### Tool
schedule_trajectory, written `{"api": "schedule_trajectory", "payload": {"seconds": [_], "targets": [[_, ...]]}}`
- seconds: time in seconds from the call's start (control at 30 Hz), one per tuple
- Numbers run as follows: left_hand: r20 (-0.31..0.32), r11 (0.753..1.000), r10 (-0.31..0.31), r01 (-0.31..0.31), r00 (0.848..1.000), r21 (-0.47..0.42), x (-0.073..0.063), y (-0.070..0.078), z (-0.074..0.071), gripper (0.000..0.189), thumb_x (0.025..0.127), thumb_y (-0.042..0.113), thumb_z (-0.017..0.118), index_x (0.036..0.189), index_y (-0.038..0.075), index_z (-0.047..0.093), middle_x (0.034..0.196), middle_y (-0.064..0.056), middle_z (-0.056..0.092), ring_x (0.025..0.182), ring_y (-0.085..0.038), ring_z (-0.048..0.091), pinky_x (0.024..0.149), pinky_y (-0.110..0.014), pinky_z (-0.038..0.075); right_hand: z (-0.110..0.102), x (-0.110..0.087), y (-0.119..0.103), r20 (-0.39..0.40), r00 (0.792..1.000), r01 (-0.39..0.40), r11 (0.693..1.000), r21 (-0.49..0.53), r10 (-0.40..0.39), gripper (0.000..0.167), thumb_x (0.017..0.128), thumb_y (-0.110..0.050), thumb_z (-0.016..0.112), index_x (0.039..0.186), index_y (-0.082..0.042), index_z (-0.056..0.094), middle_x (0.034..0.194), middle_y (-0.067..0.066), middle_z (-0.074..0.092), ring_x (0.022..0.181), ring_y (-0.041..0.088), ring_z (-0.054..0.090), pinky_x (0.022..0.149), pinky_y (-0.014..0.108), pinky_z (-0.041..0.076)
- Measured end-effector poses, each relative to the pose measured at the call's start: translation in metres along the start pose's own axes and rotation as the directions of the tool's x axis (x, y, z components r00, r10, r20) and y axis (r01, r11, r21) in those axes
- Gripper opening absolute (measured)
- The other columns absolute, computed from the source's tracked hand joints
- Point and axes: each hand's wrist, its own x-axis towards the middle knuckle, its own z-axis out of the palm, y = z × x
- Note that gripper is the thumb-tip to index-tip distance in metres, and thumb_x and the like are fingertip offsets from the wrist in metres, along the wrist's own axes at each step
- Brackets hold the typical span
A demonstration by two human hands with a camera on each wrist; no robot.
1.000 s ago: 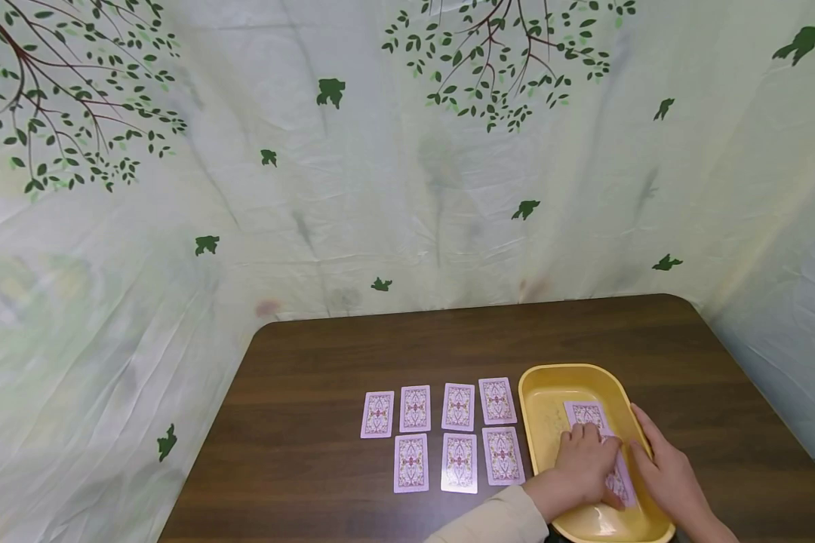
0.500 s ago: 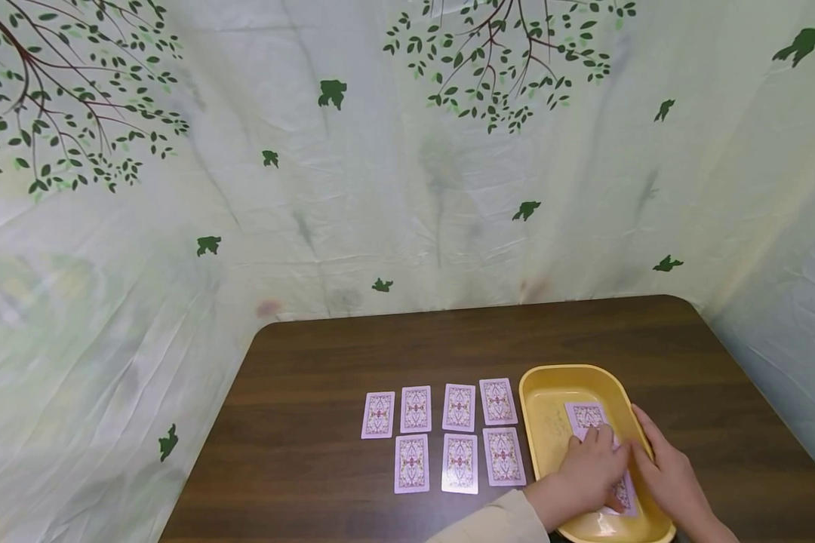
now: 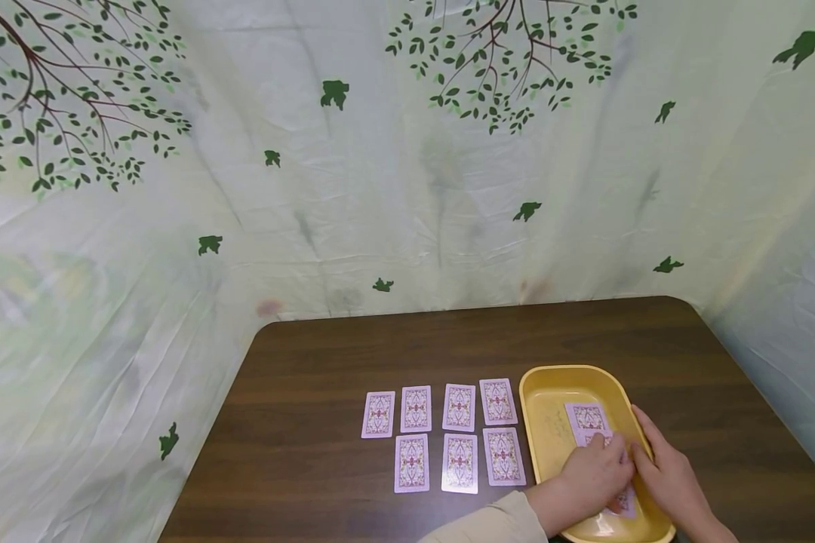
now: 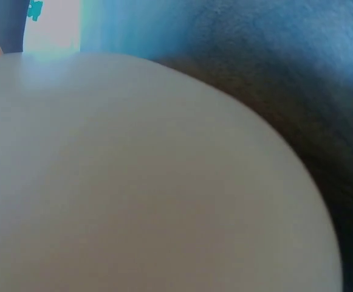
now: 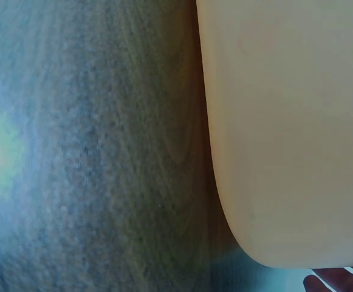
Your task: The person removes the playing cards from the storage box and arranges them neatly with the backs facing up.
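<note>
A yellow tray (image 3: 550,396) lies at the right of the table, with several purple-backed playing cards (image 3: 589,417) face down inside. My left hand (image 3: 584,483) reaches in over these cards, its fingers bent together and pinching a card partly hidden beneath them. On the tray's right side, my right hand (image 3: 672,479) grips the rim, thumb inside and fingers along the outer edge. Both hands nearly meet over the cards. The left wrist view is mostly filled by a blurred pale curved surface (image 4: 164,182). Dark fingertips (image 5: 341,281) show at the right wrist view's lower corner.
Left of the tray, face-down cards lie in two rows, including a back-row card (image 3: 378,415) and a front-row card (image 3: 411,464). The brown wooden table (image 3: 353,347) ends at a leaf-printed cloth backdrop (image 3: 448,226).
My left hand has slid slightly right and down over the cards in the tray, its fingers bunching closer to the right thumb. The right hand and the tray have stayed in place.
</note>
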Motion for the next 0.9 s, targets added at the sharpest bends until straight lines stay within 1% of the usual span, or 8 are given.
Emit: {"api": "schedule_trajectory", "payload": {"seconds": [0.07,0.17,0.3,0.43,0.53,0.67,0.77,0.9], "targets": [[-0.001,1.000,-0.004,0.004,1.000,0.013,0.000,0.000,0.000,0.037,0.085,0.045,0.052,0.120,0.034,0.057,0.105,0.006,0.042,0.075,-0.007,0.041,0.045,-0.013,0.035,0.000,0.000,0.000,-0.003,1.000,0.004,1.000,0.000,-0.004,0.050,0.093,-0.008,0.048,0.140,-0.002,0.033,0.110,0.035,0.053,0.073,0.036,0.056,0.057,0.045,0.042],[0.035,1.000,-0.014,0.014,0.999,0.018,-0.001,0.000,-0.002,0.035,0.087,0.043,0.052,0.121,0.037,0.056,0.104,0.006,0.042,0.077,-0.008,0.041,0.045,-0.013,0.035,0.000,0.000,0.000,-0.009,1.000,0.009,1.000,-0.005,-0.009,0.050,0.092,-0.008,0.048,0.140,-0.002,0.033,0.109,0.034,0.054,0.071,0.034,0.055,0.056,0.044,0.042],[0.098,1.000,-0.015,0.014,0.995,0.008,-0.001,0.000,-0.005,0.036,0.085,0.047,0.052,0.120,0.042,0.056,0.101,0.006,0.041,0.081,-0.009,0.040,0.047,-0.014,0.035,0.000,0.000,0.001,-0.006,1.000,0.008,1.000,-0.010,-0.008,0.050,0.092,-0.008,0.047,0.140,-0.002,0.032,0.104,0.033,0.055,0.066,0.030,0.052,0.054,0.041,0.040],[0.118,1.000,0.002,-0.002,0.993,0.002,-0.001,-0.001,-0.006,0.036,0.085,0.046,0.053,0.121,0.042,0.055,0.101,0.006,0.042,0.082,-0.009,0.040,0.050,-0.014,0.037,0.000,0.000,0.001,0.010,1.000,0.002,1.000,-0.011,-0.002,0.051,0.093,-0.008,0.047,0.141,-0.002,0.031,0.105,0.033,0.055,0.066,0.029,0.051,0.054,0.041,0.040],[0.176,0.995,0.012,0.006,0.984,-0.101,0.000,-0.004,-0.007,0.050,0.079,0.057,0.057,0.125,0.039,0.051,0.105,0.005,0.042,0.084,-0.009,0.040,0.052,-0.016,0.038,-0.001,0.000,0.001,0.032,0.999,-0.004,1.000,-0.007,0.004,0.051,0.094,-0.010,0.045,0.142,-0.002,0.029,0.109,0.035,0.053,0.070,0.032,0.054,0.056,0.043,0.042],[0.282,0.968,0.004,0.067,0.959,-0.241,0.001,-0.009,-0.007,0.081,0.060,0.077,0.059,0.131,0.040,0.043,0.114,0.004,0.039,0.092,-0.010,0.040,0.056,-0.017,0.040,-0.002,0.000,0.001,0.044,0.999,-0.014,1.000,-0.002,0.014,0.051,0.095,-0.011,0.044,0.142,-0.002,0.027,0.112,0.037,0.051,0.076,0.037,0.056,0.058,0.046,0.044],[0.304,0.962,-0.010,0.092,0.953,-0.257,-0.001,-0.013,-0.007,0.084,0.061,0.078,0.058,0.134,0.042,0.039,0.119,0.003,0.037,0.097,-0.011,0.039,0.059,-0.018,0.042,-0.001,0.000,0.000,0.025,1.000,-0.008,1.000,-0.007,0.008,0.051,0.094,-0.009,0.045,0.141,-0.002,0.029,0.110,0.037,0.052,0.075,0.037,0.057,0.058,0.046,0.044],[0.281,0.949,-0.022,0.109,0.960,-0.296,-0.005,-0.021,-0.011,0.077,0.065,0.075,0.059,0.132,0.042,0.042,0.117,0.003,0.038,0.095,-0.010,0.039,0.059,-0.018,0.042,-0.001,0.000,-0.001,0.018,1.000,0.000,1.000,-0.013,0.000,0.051,0.093,-0.008,0.046,0.141,-0.001,0.030,0.110,0.037,0.052,0.076,0.039,0.056,0.058,0.049,0.043]]}}
